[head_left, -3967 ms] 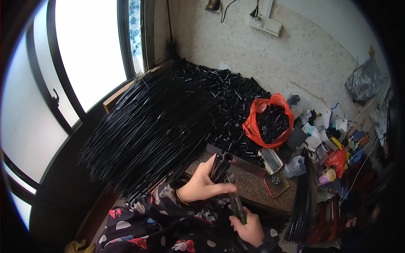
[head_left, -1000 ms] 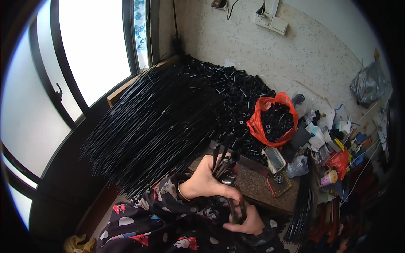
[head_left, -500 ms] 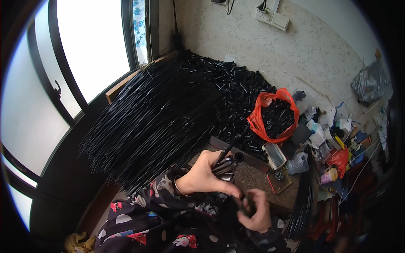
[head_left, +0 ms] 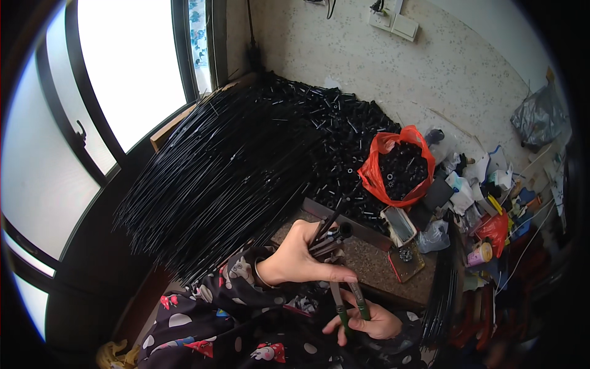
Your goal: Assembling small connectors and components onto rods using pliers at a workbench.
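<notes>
My left hand is closed around several thin black rods and a black tube with a round open end, which stick out past its fingers. Its thumb points right, toward my other hand. Below that thumb, my right hand grips a tool with two dark green legs spread apart, perhaps pliers. The legs' grey metal upper parts reach up to the left thumb, and where they meet is hidden. Behind the hands lies a speckled brown board with a dark metal strip along its far side.
A wide heap of long black rods fills the far left. Short black tubes pile along the wall. A red plastic bag holds small black parts. Bags, papers and a cup crowd the right, near another rod bundle.
My right hand has moved slightly down, away from the left thumb, and its fingers have spread. The green legs, blurred before, now show clearly apart. My left hand keeps its hold.
</notes>
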Action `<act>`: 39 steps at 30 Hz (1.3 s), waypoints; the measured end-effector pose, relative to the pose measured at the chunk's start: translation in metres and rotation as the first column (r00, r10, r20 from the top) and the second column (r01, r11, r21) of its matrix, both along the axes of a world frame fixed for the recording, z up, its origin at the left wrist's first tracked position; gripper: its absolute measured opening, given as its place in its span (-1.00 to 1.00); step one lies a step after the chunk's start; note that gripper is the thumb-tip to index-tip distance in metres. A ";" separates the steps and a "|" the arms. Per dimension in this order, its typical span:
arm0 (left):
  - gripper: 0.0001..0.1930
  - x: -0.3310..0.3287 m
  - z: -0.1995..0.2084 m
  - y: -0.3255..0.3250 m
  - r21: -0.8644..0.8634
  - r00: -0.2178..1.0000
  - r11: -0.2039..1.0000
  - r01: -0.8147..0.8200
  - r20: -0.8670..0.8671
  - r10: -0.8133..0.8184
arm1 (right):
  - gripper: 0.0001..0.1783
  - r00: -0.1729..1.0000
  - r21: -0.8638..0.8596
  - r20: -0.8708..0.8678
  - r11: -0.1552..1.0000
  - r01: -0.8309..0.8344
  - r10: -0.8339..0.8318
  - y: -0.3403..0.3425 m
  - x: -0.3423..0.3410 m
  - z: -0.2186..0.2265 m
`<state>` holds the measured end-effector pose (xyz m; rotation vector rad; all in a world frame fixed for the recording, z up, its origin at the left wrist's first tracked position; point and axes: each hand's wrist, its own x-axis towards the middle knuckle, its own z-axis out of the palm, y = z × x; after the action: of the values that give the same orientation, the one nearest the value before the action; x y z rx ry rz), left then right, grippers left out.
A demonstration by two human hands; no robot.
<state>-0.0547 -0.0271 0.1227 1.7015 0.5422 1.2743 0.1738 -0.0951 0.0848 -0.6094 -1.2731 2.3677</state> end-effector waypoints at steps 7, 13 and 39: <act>-0.71 0.029 -0.012 0.001 -0.165 0.998 0.986 -0.019 0.055 0.029 | -0.64 0.948 0.075 0.098 0.952 0.297 -0.304 -0.031 -0.020 -0.033; -0.67 0.053 -0.022 -0.001 -0.351 0.982 0.925 -0.142 0.067 0.176 | -0.91 0.864 0.063 0.138 0.875 0.480 -0.484 -0.029 -0.024 -0.058; -0.60 0.049 -0.042 0.020 -0.381 0.985 0.918 0.109 -0.085 -0.153 | -0.74 0.014 0.963 0.202 0.197 -0.182 -0.979 0.119 0.148 -0.117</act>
<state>-0.0055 -0.0069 0.0811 1.4641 0.6800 0.9126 0.3221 0.0238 -0.0320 -1.8418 -1.8231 0.0037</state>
